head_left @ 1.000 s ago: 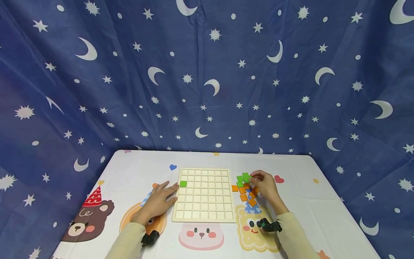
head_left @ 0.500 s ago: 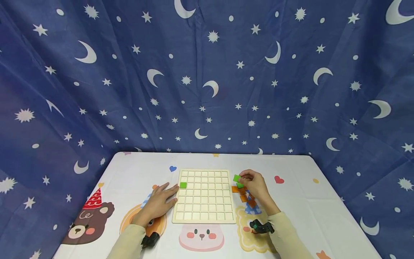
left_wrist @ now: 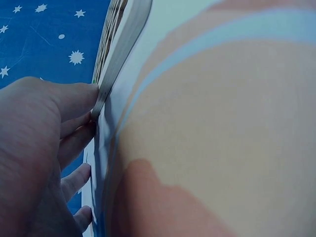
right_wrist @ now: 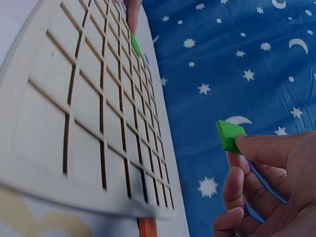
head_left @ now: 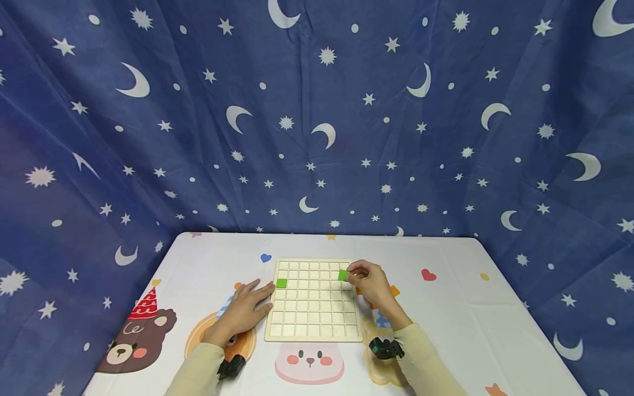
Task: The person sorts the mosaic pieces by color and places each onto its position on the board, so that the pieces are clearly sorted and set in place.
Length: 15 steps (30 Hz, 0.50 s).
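Note:
A pale wooden grid board [head_left: 314, 308] lies on the table, one green square tile [head_left: 282, 283] set in a cell by its left edge. My left hand [head_left: 244, 309] rests on the table with its fingers spread, the fingertips and thumb touching the board's left edge. Thumb and fingers of my right hand [right_wrist: 276, 173] pinch another green tile [right_wrist: 229, 134]. In the head view this right hand [head_left: 369, 283] holds that tile above the board's upper right cells. Orange tiles [head_left: 394, 290] lie right of the board, mostly hidden under the right hand and wrist.
The white tablecloth [head_left: 446, 319] carries printed cartoon animals, hearts and stars. A blue curtain [head_left: 317, 165] with moons and stars hangs behind the table. Black wrist cameras sit on both sleeves [head_left: 431, 363].
My right hand has picked a green tile from the pile on the right and carried it left to above the board. The left hand stays in place.

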{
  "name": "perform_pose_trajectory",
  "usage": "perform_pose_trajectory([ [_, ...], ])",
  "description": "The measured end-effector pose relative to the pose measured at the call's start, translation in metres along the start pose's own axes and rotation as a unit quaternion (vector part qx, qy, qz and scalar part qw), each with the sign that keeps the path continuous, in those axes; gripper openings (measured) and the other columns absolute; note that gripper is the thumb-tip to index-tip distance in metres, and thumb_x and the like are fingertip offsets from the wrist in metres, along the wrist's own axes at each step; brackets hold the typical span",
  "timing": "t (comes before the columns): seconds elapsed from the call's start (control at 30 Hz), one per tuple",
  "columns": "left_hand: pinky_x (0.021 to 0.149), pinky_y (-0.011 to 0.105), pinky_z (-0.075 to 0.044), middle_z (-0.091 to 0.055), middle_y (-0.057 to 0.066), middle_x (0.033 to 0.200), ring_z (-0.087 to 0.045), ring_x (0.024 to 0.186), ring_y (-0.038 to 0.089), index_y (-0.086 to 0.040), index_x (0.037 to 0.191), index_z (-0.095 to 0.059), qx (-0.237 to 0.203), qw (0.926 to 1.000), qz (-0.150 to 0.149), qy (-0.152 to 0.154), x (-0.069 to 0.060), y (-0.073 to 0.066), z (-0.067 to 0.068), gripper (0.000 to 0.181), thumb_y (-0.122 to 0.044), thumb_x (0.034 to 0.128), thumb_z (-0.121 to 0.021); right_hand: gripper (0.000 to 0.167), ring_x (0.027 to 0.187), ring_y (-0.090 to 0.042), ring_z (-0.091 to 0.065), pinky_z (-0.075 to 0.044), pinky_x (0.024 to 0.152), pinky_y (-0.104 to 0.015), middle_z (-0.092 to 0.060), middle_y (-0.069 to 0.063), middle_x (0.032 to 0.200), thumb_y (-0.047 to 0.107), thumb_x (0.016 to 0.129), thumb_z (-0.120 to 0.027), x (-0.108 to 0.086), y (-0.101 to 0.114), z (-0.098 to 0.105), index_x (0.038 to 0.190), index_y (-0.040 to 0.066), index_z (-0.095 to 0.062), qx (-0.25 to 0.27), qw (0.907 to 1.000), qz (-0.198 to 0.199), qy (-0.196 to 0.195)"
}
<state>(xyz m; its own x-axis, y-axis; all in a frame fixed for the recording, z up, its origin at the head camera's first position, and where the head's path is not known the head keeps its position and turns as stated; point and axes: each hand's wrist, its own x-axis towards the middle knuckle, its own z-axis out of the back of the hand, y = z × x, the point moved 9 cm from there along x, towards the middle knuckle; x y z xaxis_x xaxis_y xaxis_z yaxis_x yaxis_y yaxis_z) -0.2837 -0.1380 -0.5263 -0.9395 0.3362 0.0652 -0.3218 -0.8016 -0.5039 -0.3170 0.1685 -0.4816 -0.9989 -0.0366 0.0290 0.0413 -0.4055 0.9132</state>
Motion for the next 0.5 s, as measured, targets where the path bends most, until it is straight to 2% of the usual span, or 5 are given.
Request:
perform_pose_trajectory([
  [0.13, 0.120, 0.064, -0.013, -0.048, 0.003, 0.152, -0.028, 0.148, 0.038, -0.013, 0.144, -0.051, 0.001, 1.0000, 0.000, 0.000, 0.000, 0.000, 0.000, 0.050, -0.029, 0.0974, -0.060, 0.013, 0.075, -0.015, -0.059, -0.049, 0.057, -0.022, -0.069, -0.004, 0.086, 0.007, 0.084, -0.076, 0.001, 0.007, -0.014, 0.095, 0.012, -0.070, -0.006, 0.9997, 0.018, 0.012],
  [0.5, 0.119, 0.065, -0.016, -0.050, 0.005, 0.150, -0.031, 0.146, 0.039, -0.011, 0.142, -0.053, 0.002, 0.9998, -0.012, -0.014, 0.000, -0.001, 0.001, 0.049, -0.026, 0.0966, -0.061, 0.011, 0.072, -0.014, -0.057, -0.050, 0.061, -0.023, -0.070, -0.006, 0.086, 0.007, 0.086, -0.074, 0.007, 0.018, -0.046, 0.095, 0.009, -0.070, 0.000, 0.9984, 0.028, 0.050],
])
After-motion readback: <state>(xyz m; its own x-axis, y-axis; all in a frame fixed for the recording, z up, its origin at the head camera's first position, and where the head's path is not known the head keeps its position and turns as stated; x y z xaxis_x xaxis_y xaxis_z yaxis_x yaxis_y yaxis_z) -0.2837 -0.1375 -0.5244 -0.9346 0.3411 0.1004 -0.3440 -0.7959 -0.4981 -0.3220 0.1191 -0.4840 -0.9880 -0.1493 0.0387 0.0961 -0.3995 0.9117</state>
